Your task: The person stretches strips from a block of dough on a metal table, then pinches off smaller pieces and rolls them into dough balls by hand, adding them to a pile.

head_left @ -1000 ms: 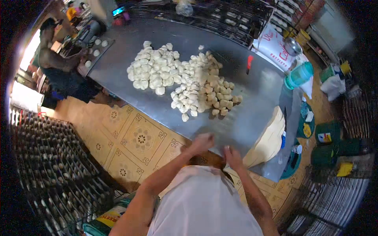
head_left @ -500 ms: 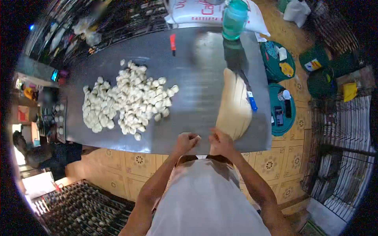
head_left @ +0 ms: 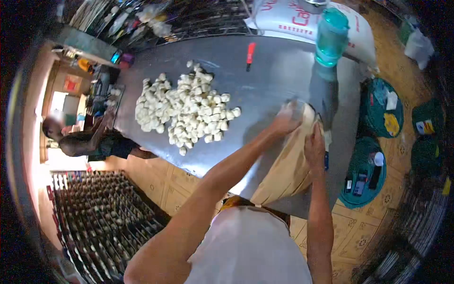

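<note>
A long beige sheet of dough [head_left: 286, 173] stretches from the table's near edge to both my hands, its surface creased. My left hand [head_left: 287, 119], somewhat blurred, is closed at the far end of the dough. Lower on its right side, my right hand [head_left: 314, 147] grips the dough's edge. A knife's blue handle [head_left: 326, 160] shows just beside my right wrist; the rest of the knife is hidden. Left of the dough lies a broad pile of small pale dough pieces [head_left: 189, 111], apart from both hands.
A red-handled tool [head_left: 250, 56] lies on the dark metal table [head_left: 269, 71]. At the far right corner stand a green bottle [head_left: 332, 40] and a white sack [head_left: 283, 19]. Lidded green drums [head_left: 362, 194] flank the right edge. Another person [head_left: 90, 142] is at the left.
Both hands have moved from the near edge forward to the far part of the dough and taken hold of it. The dough is shifted and creased. My view has turned left.
</note>
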`<state>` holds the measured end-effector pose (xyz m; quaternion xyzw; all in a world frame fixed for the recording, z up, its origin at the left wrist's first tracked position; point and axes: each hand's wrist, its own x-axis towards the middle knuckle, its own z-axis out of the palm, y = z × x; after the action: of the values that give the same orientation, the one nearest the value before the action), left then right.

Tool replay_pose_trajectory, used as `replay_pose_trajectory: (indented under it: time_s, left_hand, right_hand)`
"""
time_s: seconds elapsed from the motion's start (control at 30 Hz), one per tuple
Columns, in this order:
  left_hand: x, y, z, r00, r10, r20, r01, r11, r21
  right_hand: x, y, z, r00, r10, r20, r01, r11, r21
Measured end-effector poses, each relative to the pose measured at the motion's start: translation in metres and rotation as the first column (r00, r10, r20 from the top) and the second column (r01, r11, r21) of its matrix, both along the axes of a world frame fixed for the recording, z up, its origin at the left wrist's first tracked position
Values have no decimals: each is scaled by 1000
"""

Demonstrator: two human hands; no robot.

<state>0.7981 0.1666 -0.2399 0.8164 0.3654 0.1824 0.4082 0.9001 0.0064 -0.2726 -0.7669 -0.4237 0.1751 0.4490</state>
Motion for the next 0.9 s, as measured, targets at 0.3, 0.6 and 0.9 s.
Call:
replay_pose_trajectory:
  time_s: [0.3, 0.6, 0.9]
  left_hand:
    - [33, -11, -18, 998, -4, 60, 1, 999, 46]
    - [-256, -139, 22, 981, -191, 19, 186, 921, -343]
    - [-569, -46, -30, 726, 654, 213, -173, 473, -864]
  right_hand:
    - [16, 28, -24, 989, 0, -147, -11, 997, -72]
    - [-78, -29, 9, 622, 60, 781, -87, 996, -8]
    - [-315, -46, 51, 737, 527, 423, -493, 847, -196]
